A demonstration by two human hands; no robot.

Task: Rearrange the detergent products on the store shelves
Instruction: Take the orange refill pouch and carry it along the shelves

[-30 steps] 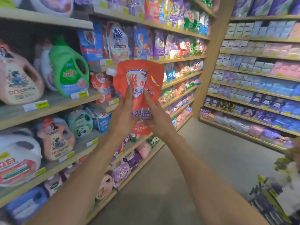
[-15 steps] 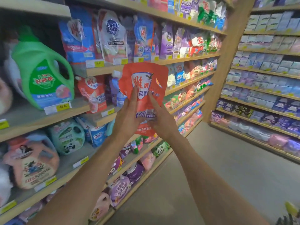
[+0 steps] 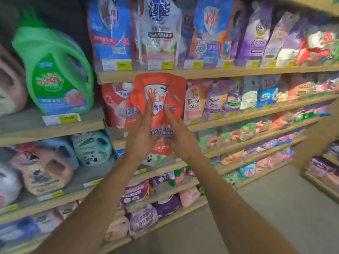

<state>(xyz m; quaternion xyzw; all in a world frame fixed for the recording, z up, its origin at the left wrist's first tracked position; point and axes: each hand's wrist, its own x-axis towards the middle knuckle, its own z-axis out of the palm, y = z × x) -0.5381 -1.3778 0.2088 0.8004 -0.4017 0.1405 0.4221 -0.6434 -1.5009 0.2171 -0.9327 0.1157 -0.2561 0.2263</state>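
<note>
Holding a red pouch [image 3: 159,99] upright at arm's length, you have both hands clamped on its lower half. Your left hand [image 3: 142,136] grips the left side with fingers [image 3: 147,109] spread up over the printed front; your right hand [image 3: 180,138] grips the right side, index finger pointing up across the label. The two hands sit close together, nearly touching at the base of the pouch.

The pouch is off the shelf, raised in front of the second shelf board [image 3: 201,73], its top edge just under that board. Its spout cap [image 3: 127,86] shows at the upper left corner. Directly behind and to the left stands a matching red pouch [image 3: 117,107] on the shelf, partly covered by the one you hold. To the right on the same level stand pink and purple softener pouches [image 3: 203,103], upright and packed side by side.

Above, blue bags [image 3: 110,28] and a white bag [image 3: 159,30] stand in a row with price tags [image 3: 116,64] on the shelf edge. On the left bay a green jug [image 3: 55,70] stands upright on its own shelf, with a panda-print jug [image 3: 91,149] on the level below. Lower shelves carry purple and pink packs; their labels are too blurred to read.
</note>
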